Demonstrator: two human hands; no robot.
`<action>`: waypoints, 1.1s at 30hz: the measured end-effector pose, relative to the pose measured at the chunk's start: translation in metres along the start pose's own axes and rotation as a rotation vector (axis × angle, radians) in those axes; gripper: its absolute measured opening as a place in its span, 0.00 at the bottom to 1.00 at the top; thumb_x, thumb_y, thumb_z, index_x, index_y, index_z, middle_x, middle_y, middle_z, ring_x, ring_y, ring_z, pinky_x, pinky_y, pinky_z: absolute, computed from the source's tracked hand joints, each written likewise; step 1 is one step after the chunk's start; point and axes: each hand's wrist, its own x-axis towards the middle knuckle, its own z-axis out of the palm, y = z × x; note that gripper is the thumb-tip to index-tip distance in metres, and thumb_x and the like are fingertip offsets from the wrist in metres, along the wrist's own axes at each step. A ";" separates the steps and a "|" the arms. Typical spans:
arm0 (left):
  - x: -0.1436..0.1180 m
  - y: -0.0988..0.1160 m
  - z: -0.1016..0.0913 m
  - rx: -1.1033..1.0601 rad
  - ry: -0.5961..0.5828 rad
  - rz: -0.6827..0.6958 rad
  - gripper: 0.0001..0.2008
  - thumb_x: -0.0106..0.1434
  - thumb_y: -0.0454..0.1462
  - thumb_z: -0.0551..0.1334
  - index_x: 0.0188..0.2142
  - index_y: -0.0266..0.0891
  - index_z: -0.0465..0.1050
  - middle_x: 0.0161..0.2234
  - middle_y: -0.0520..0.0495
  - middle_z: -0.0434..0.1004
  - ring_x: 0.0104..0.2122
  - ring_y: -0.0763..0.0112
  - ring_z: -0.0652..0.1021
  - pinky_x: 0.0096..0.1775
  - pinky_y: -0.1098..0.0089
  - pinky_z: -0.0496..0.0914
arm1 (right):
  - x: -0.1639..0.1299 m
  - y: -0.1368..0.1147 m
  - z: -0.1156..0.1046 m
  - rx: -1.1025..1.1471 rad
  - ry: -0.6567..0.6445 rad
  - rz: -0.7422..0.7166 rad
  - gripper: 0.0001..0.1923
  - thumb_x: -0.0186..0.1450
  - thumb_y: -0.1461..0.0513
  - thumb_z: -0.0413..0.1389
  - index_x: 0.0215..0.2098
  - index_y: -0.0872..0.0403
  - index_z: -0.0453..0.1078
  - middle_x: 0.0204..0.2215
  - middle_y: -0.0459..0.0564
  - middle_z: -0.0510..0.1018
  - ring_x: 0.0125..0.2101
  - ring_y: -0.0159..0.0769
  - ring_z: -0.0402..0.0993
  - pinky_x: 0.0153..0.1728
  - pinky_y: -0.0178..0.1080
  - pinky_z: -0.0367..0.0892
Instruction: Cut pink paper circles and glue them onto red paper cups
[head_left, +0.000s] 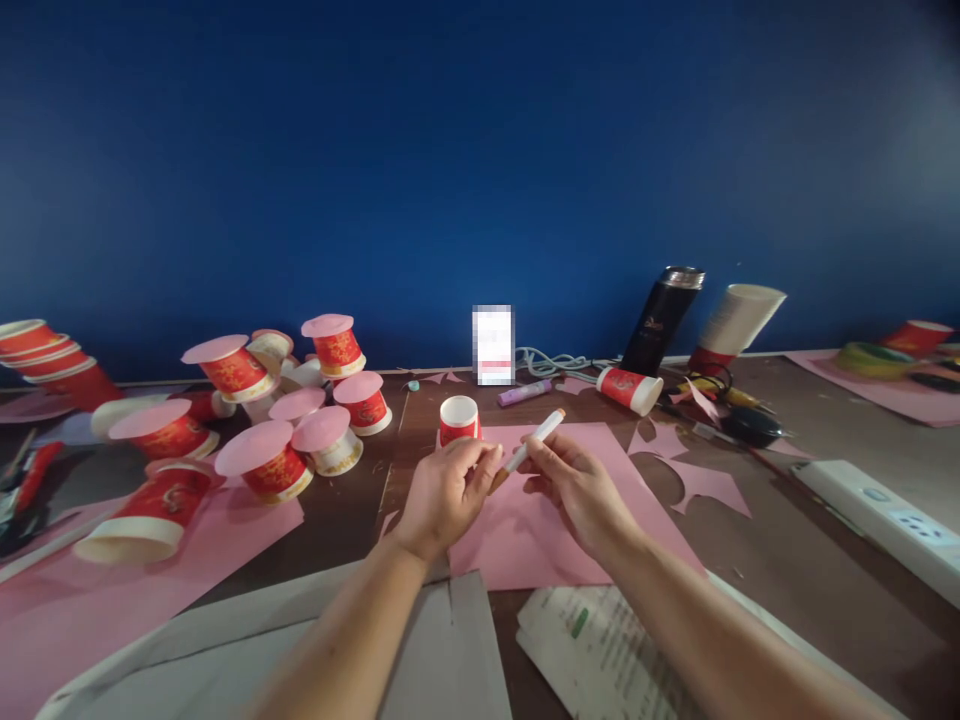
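We hold marker (531, 441) over pink sheet (540, 510): right hand (574, 482) pinching barrel, left hand (448, 490) pinching lower end, apparently uncapping. Upright paper cup (459, 419) just behind.

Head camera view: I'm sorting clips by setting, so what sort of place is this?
Probably a craft worktable against a blue wall. Red paper cups capped with pink discs crowd the left, a cut pink paper sheet lies in the middle, and both hands, left hand and right hand, hold a marker.
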 end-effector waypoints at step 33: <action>0.004 -0.063 -0.016 0.604 0.048 -0.611 0.22 0.66 0.48 0.51 0.50 0.36 0.71 0.41 0.33 0.78 0.42 0.46 0.78 0.38 0.54 0.71 | 0.006 0.000 -0.012 -0.164 0.210 -0.083 0.23 0.53 0.43 0.62 0.28 0.55 0.72 0.21 0.43 0.71 0.16 0.24 0.60 0.16 0.32 0.54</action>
